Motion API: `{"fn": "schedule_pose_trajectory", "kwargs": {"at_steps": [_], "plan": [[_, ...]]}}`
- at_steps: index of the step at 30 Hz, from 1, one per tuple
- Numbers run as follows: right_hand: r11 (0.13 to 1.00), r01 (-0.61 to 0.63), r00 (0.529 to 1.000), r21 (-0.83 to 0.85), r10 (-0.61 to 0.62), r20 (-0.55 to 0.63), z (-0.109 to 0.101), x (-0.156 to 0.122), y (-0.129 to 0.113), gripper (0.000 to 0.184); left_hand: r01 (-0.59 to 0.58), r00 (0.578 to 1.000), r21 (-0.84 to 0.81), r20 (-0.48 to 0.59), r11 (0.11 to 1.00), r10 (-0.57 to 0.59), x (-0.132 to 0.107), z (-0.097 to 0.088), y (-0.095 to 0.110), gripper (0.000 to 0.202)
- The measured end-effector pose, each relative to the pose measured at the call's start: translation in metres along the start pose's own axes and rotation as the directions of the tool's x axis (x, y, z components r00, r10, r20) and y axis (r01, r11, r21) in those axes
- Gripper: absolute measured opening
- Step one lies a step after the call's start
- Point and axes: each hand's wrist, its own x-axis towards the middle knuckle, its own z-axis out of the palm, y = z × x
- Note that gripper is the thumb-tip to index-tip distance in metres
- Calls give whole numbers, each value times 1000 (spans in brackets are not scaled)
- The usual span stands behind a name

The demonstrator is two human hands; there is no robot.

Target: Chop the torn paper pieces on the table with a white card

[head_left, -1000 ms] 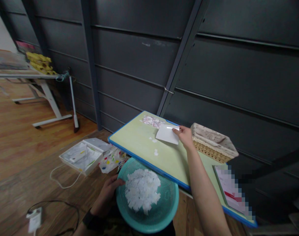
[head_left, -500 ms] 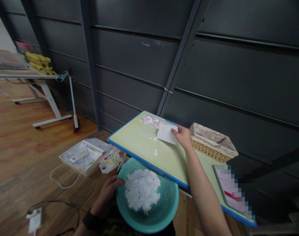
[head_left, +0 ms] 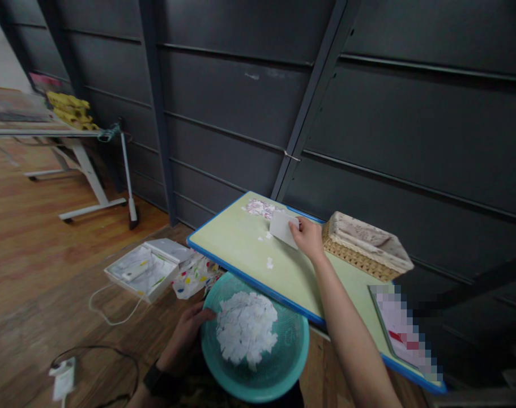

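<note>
My right hand [head_left: 307, 237] pinches a white card [head_left: 282, 228] by its right side, holding it tilted over the pale yellow-green tabletop [head_left: 224, 232]. Just behind the card lies a heap of torn paper bits [head_left: 258, 208], and a few loose white scraps [head_left: 269, 263] are scattered nearer to me. With my left hand [head_left: 193, 324] I grip the left rim of a turquoise plastic basket [head_left: 292, 351], thumb over the edge. A mound of white paper scraps [head_left: 246, 328] fills its middle. The basket stands close against the table's blue front edge.
A lined wicker basket [head_left: 355, 260] stands at the table's back right, with a partly blurred flat tablet-like object [head_left: 396, 323] in front. On the floor are an open white box [head_left: 134, 277], a spotted plastic bag [head_left: 192, 279] and a power strip [head_left: 63, 377]. A dark panelled wall [head_left: 232, 113] rises behind.
My right hand has shifted slightly left with the card, which now tilts more steeply beside the paper heap. My left hand and the turquoise basket have stayed put.
</note>
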Motion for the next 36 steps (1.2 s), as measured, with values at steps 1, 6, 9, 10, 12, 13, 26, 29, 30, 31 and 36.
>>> {"fn": "schedule_pose_trajectory", "kwargs": {"at_steps": [1, 6, 9, 10, 12, 13, 26, 29, 30, 31, 36], "plan": [[1000, 2, 1000, 21, -2, 4, 1, 0, 0, 31, -4, 1000, -7, 3, 1000, 4, -2, 1, 1, 17], [990, 12, 999, 144, -16, 29, 9, -1, -3, 34, 1, 1000, -29, 12, 1000, 0, -14, 8, 10, 19], [968, -4, 998, 252, -10, 57, 11, 0, -4, 35, -12, 1000, -21, 9, 1000, 12, -16, 9, 11, 19], [962, -20, 999, 271, 9, 44, 10, 0, -4, 35, -18, 1000, -18, 11, 1000, 18, -15, 8, 10, 18], [959, -59, 998, 276, 63, -4, 8, 1, -3, 36, -35, 999, -9, 17, 999, 35, -13, 7, 9, 16], [960, -78, 996, 269, 88, -23, 7, 2, -2, 36, -44, 999, -3, 19, 999, 44, -11, 6, 8, 15], [965, -103, 994, 241, 108, -9, 2, 2, -3, 30, -21, 999, -14, 27, 1000, 21, -1, 0, 0, 14], [957, -93, 996, 276, 87, 34, 1, 2, -3, 31, -38, 999, -9, 35, 999, 39, -3, 1, 1, 12], [950, -87, 996, 298, 74, 55, 0, 2, -2, 31, -37, 999, -6, 39, 999, 37, -4, 1, 2, 12], [946, -82, 995, 314, 62, 74, -1, 2, -1, 30, -34, 998, -4, 45, 999, 34, -5, 1, 2, 12], [958, -94, 994, 270, 74, 82, -8, 4, 5, 28, -29, 999, 7, 46, 1000, 28, -3, -1, 2, 11]]}}
